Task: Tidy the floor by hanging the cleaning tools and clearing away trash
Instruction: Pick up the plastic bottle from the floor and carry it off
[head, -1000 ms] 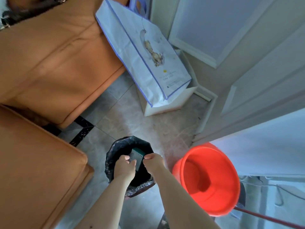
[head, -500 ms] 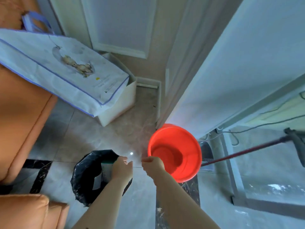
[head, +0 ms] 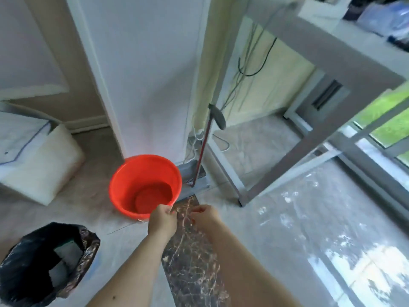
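Since both hands left the bin, now down-left of the fingers with trash inside, left hand and right hand hover loosely curled, empty, beside the bucket, broom just beyond.

The bucket stands between the bin, left, and the mop, right.

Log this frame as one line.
hands: left, right loosely curled, empty | trash bin: left | red bucket: ahead | tool: unhung
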Motion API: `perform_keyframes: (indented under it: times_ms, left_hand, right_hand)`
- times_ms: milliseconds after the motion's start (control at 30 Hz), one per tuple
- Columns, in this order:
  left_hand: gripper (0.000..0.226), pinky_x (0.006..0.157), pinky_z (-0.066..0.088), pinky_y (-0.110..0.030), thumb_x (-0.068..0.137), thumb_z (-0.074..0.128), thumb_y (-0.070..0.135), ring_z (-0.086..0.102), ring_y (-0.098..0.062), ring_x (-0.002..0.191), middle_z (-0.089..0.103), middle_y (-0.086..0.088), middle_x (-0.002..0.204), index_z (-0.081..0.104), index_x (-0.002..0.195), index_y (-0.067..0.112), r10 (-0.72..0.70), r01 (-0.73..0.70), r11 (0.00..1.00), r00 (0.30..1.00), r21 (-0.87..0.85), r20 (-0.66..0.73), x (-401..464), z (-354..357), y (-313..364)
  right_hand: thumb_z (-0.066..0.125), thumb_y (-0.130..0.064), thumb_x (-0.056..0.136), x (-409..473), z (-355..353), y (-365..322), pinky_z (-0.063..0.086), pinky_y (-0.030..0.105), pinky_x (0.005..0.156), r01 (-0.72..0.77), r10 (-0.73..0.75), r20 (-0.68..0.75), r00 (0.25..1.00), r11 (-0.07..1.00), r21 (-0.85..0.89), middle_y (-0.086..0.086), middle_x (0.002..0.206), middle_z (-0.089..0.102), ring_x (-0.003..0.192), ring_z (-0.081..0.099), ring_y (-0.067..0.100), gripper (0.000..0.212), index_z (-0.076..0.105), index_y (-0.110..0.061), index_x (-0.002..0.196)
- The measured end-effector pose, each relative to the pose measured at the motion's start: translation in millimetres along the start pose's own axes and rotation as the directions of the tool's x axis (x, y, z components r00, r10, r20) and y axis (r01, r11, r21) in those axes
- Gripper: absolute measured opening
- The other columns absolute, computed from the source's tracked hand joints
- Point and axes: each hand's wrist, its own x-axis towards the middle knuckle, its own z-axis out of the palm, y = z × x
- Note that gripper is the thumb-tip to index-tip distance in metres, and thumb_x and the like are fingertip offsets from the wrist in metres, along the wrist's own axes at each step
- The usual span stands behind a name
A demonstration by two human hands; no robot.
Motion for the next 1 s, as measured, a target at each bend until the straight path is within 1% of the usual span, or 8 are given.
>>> perform_keyframes:
  times_ms: [100, 167, 233, 367, 500, 767, 900, 1000]
  left_hand:
    - [0.026, 0.096, 0.048, -0.038, 0.09, 0.055, 0.015, 0.062, -0.033, 0.109, 0.068, -0.018, 0.116, 0.067, 0.11, 0.004, 0.068, -0.074, 0.995, 0.994, 0.063, 0.08, -46, 52, 26]
    - [0.026, 0.094, 0.049, -0.037, 0.09, 0.053, 0.013, 0.062, -0.033, 0.11, 0.068, -0.02, 0.117, 0.068, 0.109, 0.001, 0.122, -0.139, 0.983, 0.983, 0.118, 0.138, -81, 94, 44]
    - [0.026, 0.09, 0.048, -0.034, 0.091, 0.05, 0.012, 0.061, -0.033, 0.11, 0.067, -0.021, 0.116, 0.068, 0.106, 0.0, 0.171, -0.205, 0.963, 0.968, 0.178, 0.185, -119, 137, 59]
    - [0.03, 0.094, 0.047, -0.036, 0.095, 0.047, 0.013, 0.056, -0.033, 0.116, 0.058, -0.019, 0.128, 0.058, 0.12, 0.0, 0.22, -0.301, 0.932, 0.913, 0.203, 0.343, -210, 226, 77]
    - [0.03, 0.088, 0.048, -0.035, 0.095, 0.048, 0.015, 0.057, -0.033, 0.113, 0.057, -0.017, 0.128, 0.056, 0.121, 0.002, 0.261, -0.403, 0.885, 0.845, 0.234, 0.466, -292, 303, 77]
    - [0.029, 0.078, 0.043, -0.028, 0.091, 0.049, 0.014, 0.058, -0.028, 0.107, 0.06, -0.013, 0.123, 0.058, 0.117, 0.005, 0.314, -0.615, 0.758, 0.636, 0.217, 0.704, -457, 430, 47]
    - [0.028, 0.08, 0.046, -0.029, 0.092, 0.047, 0.014, 0.057, -0.028, 0.104, 0.06, -0.013, 0.122, 0.058, 0.116, 0.006, 0.316, -0.714, 0.668, 0.527, 0.209, 0.789, -545, 479, 22]
    - [0.028, 0.075, 0.044, -0.028, 0.092, 0.049, 0.015, 0.055, -0.024, 0.094, 0.06, -0.012, 0.12, 0.058, 0.117, 0.006, 0.297, -0.762, 0.621, 0.446, 0.184, 0.844, -598, 504, 0]
  right_hand:
    - [0.056, -0.009, 0.084, -28, -63, 50, 0.047, 0.026, 0.067, -0.054, 0.061, -0.061, 0.996, 0.992, 0.116, 0.004, 0.078, 0.062, 0.072, 0.059, 0.018, 0.013, 0.066, -0.017, 0.082]
    - [0.053, -0.01, 0.087, -50, -107, 90, 0.046, 0.031, 0.073, -0.08, 0.106, -0.122, 0.987, 0.977, 0.198, 0.008, 0.089, 0.062, 0.088, 0.061, 0.024, 0.015, 0.066, -0.015, 0.091]
    - [0.051, -0.009, 0.088, -73, -146, 132, 0.044, 0.031, 0.072, -0.093, 0.15, -0.185, 0.971, 0.954, 0.287, 0.01, 0.091, 0.061, 0.086, 0.059, 0.022, 0.016, 0.065, -0.014, 0.093]
    - [0.05, -0.007, 0.088, -127, -218, 215, 0.043, 0.029, 0.073, -0.098, 0.234, -0.289, 0.928, 0.903, 0.418, 0.01, 0.089, 0.06, 0.086, 0.057, 0.02, 0.019, 0.067, -0.014, 0.093]
    - [0.049, -0.005, 0.089, -185, -275, 298, 0.041, 0.02, 0.057, -0.081, 0.344, -0.36, 0.867, 0.811, 0.579, 0.011, 0.088, 0.06, 0.081, 0.057, 0.021, 0.023, 0.068, -0.007, 0.101]
    - [0.046, -0.004, 0.09, -319, -346, 467, 0.039, 0.018, 0.049, -0.023, 0.58, -0.441, 0.686, 0.622, 0.783, 0.003, 0.067, 0.057, 0.059, 0.053, 0.013, 0.017, 0.061, -0.012, 0.087]
    - [0.047, -0.006, 0.089, -383, -359, 537, 0.044, 0.027, 0.067, 0.021, 0.654, -0.453, 0.606, 0.556, 0.831, 0.009, 0.08, 0.061, 0.077, 0.057, 0.022, 0.03, 0.058, -0.021, 0.066]
    - [0.048, -0.005, 0.087, -422, -363, 577, 0.043, 0.028, 0.072, 0.063, 0.704, -0.452, 0.548, 0.504, 0.862, 0.007, 0.08, 0.061, 0.082, 0.057, 0.023, 0.032, 0.055, -0.024, 0.062]
